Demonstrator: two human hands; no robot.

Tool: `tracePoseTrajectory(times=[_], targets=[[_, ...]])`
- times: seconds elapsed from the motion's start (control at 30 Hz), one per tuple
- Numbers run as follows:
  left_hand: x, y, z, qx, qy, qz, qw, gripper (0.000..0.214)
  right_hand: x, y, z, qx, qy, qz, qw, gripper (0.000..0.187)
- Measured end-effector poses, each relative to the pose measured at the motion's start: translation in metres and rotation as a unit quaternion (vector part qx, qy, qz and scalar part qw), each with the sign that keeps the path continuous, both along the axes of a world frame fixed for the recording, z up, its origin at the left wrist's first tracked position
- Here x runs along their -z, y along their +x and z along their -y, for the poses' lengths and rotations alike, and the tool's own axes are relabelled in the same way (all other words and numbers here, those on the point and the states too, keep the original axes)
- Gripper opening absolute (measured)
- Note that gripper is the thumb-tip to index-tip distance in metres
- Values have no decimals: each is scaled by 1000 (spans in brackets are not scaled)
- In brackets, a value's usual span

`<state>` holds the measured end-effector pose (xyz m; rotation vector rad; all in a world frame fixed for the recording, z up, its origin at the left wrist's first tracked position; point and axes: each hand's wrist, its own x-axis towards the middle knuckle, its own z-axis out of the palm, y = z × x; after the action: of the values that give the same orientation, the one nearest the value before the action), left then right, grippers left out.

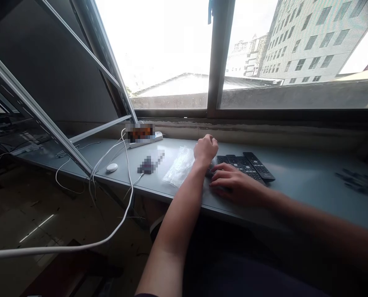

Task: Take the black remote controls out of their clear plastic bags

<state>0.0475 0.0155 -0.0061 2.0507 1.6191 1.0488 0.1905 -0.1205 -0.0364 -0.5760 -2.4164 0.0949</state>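
Black rectangular plastic remote controls [247, 165] lie side by side on the grey desk [301, 181], long axes slanting right, nearest the right hand [233, 183], its grip spread flat; the left hand [206, 148], beside them, has its grip curled closed, contents unseen.

window [171, 53]: wide, before me, very bright daylight | frame [219, 57]: dark post in the middle | outside: grey tall building [310, 41], low roof [186, 84] | sill wall [264, 132]: stained concrete | desk [310, 177]: long grey top under the window, where I sit | at my left: dark wall [48, 70], slanted metal rails [32, 107] | floor [32, 198]: dim, brown, one strip of light
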Motion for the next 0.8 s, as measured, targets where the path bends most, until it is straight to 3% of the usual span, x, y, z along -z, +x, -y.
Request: tracePoseTrajectory(times=[0.13, 0.33, 0.5, 0.63, 0.8], targets=[[-3, -4, 0, 1, 5, 14, 1000, 32, -1, -4, 1, 11, 13, -7, 1000, 18], [-4, -6, 1, 6, 17, 46, 999, 30, -13, -3, 5, 23, -32, -68, 997, 19], [-2, -2, -5, 58, 29, 143, 988, 24, -19, 2, 4, 97, -31, -159, 982, 12], [-2, 0, -8, 84, 41, 192, 977, 22, -23, 5, 3, 142, -120, -225, 956, 20], [-1, 1, -8, 83, 60, 196, 975, 24, -25, 8, 0, 142, -247, -291, 913, 38]])
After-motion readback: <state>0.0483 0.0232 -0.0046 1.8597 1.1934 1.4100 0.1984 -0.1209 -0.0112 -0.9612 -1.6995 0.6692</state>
